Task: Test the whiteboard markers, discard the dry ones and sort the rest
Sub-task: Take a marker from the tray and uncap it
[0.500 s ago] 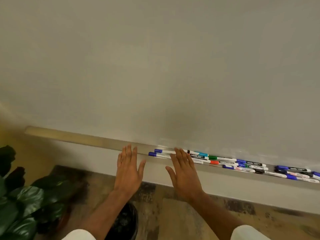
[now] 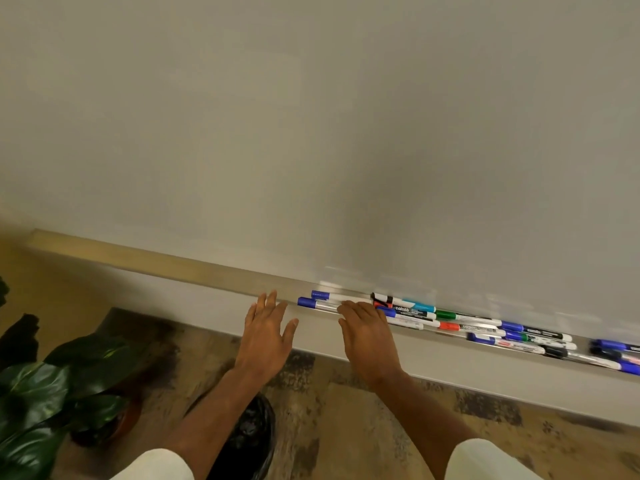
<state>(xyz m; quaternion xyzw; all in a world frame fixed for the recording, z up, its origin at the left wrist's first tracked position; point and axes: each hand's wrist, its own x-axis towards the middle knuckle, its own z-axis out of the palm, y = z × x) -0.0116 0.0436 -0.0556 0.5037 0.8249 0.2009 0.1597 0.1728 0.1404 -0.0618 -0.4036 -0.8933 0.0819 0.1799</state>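
At my far left a potted plant [image 2: 41, 393] with dark glossy leaves stands on the patterned floor [image 2: 346, 410]. A black bag [image 2: 249, 434] sits between my forearms.

My left hand [image 2: 265, 336] hovers palm down at the front edge of the marker tray [image 2: 173, 263]. Its fingers [image 2: 272, 301] are straight and slightly spread, thumb out to the side, holding nothing. I cannot tell whether the tips touch the tray.

Just right of them lie two blue-capped markers [image 2: 313, 301], caps pointing left, one behind the other. My right hand [image 2: 369, 341] reaches flat over their white barrels, fingers [image 2: 356, 310] straight and close together, gripping nothing. Whether they press on the barrels I cannot tell.

Right of that hand the tray carries a loose jumble: a black-and-red marker [image 2: 381, 299], a teal marker [image 2: 420, 306], a green-capped marker [image 2: 446, 315] and an orange-capped marker [image 2: 450, 326]. Then come more blue and black ones. A separate cluster [image 2: 609, 351] lies at the right edge. The whiteboard [image 2: 311, 133] rises behind the whole tray.
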